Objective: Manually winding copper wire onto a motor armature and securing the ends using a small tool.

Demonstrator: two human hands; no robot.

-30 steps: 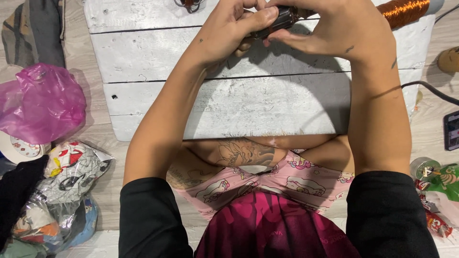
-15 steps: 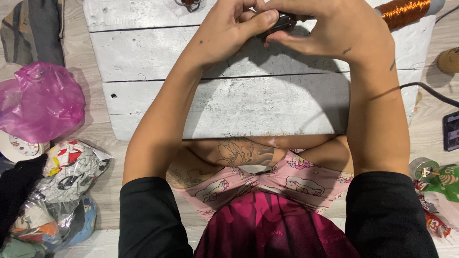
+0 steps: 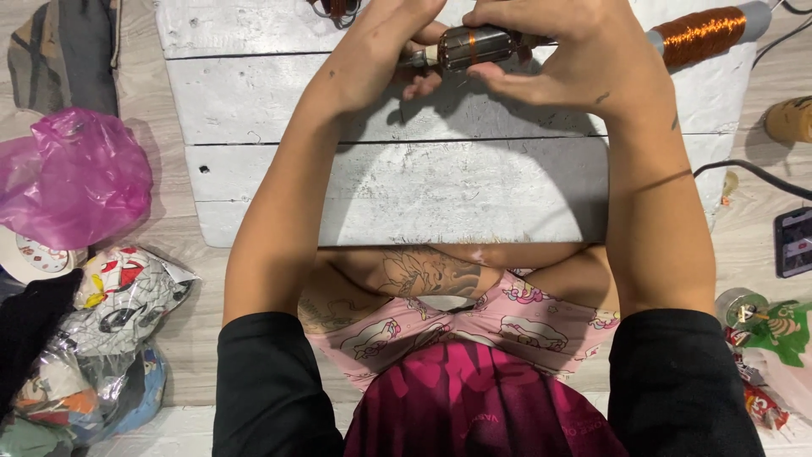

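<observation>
The rotor [image 3: 474, 46], a small motor armature with copper windings, is held above the far edge of the white plank worktop [image 3: 381, 178], gripped at both ends: the left hand [image 3: 381, 42] closes its fingers on the shaft end, the right hand [image 3: 567, 59] curls over the other. Compared with half a second ago it shows more of its body, perhaps turned. A copper wire spool [image 3: 706, 32] lies just right; a pink bag [image 3: 72, 173] and phone [image 3: 795, 241] sit well apart.
</observation>
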